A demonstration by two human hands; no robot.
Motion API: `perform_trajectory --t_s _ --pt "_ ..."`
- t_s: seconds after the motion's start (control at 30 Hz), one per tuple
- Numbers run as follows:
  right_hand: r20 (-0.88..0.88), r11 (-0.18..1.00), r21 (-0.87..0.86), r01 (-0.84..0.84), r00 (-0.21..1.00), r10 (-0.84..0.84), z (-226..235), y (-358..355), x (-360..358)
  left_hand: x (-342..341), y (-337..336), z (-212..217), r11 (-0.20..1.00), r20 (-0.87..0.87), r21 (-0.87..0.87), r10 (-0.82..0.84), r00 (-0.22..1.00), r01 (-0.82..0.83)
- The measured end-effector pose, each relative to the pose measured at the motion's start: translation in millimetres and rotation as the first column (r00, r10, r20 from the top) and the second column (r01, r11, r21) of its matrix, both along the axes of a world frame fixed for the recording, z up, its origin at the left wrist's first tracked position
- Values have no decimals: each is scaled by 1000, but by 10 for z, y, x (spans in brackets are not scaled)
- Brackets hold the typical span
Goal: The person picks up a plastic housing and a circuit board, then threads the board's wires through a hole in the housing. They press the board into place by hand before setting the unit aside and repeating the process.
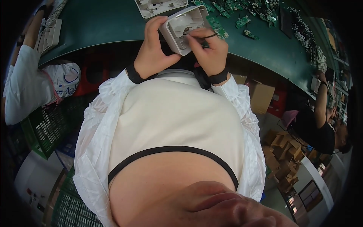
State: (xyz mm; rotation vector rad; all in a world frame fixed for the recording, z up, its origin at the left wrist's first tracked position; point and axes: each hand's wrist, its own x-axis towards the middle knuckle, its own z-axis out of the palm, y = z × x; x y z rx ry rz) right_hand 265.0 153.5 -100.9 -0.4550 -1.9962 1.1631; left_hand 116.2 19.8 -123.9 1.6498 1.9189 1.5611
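Note:
My left hand [153, 55] grips a white plastic housing [171, 38] at the table's near edge, fingers along its left side and thumb below. The housing's hollow side faces me, with a round moulded seat inside. The thumb and fingertips of my right hand [212, 51] are pinched together inside it, on a black wire [207, 36]. That wire leads toward a green circuit board [216, 27] beside the housing's right wall. Whatever sits at the wire's end is hidden by my fingertips.
Another white housing part [160, 8] lies beyond on the green table [102, 22]. Several wired circuit boards [242, 21] are spread at the far right, near a heap of small white parts [302, 34]. Co-workers sit on both sides. Cardboard boxes [262, 96] stand below at right, green crates [43, 130] at left.

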Motion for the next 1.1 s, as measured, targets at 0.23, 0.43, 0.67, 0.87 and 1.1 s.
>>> perform_trajectory --t_s 0.23,0.43,0.67,0.87,1.1 --pt "59 922 388 -7 998 -17 21 112 7 65 -19 68 999 57 -47 -8 998 11" --pt "195 995 -58 -87 976 96 143 43 16 65 -28 54 999 79 -20 -24 997 26" --pt "211 855 518 24 965 -154 112 255 214 -19 -53 133 992 175 -119 -19 984 41" --pt "-51 919 310 242 970 -239 -76 239 211 -42 -32 147 989 235 -142 -6 972 40" --pt "33 957 280 69 996 -81 44 399 220 -56 -64 181 974 231 -225 27 973 26"
